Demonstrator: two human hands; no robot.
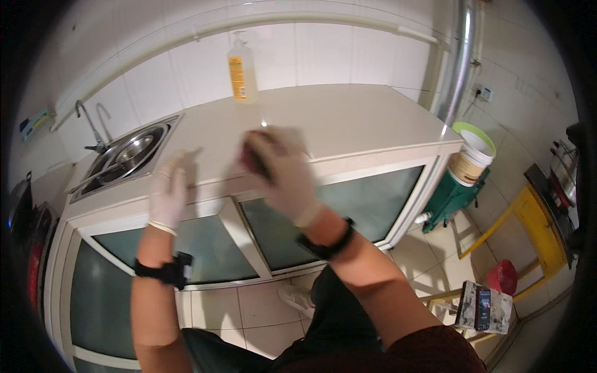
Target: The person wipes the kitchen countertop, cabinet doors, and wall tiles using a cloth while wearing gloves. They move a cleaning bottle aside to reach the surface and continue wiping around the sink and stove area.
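Head view: your right hand [287, 173] grips a blurred dark-red pad [251, 156] over the counter [354, 118] at ten o'clock, your left hand [168, 189] stretches seemingly empty at nine, and work seems under way, finished and remaining shares unclear.

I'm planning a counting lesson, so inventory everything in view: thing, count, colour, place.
Counter: 1, beige, centre
Held item: 1, dark red, blurred, near centre
Cabinet: 1, white-framed, under counter
Sink: 1, silver, counter's left end
Bowl: 1, silver, in sink
Faucet: 1, silver, beside sink
Pump bottle: 1, clear, orange label, counter's back
Wall pipe: 1, whitish, above counter
Duct: 1, silver, right of counter
Bucket: 1, white, green rim, right of counter
Container: 1, green, below bucket
Frame: 1, yellow, far right
Box: 1, grey-white, dark band, lower right
Rounded item: 1, red, beside box
Edge clutter: count unclear, dark, far left
Shoe: 1, whitish, lower centre
Wrist straps: 2, black, one per arm
Left hand: 1, white-gloved, counter's front edge
Right hand: 1, white-gloved, around held item
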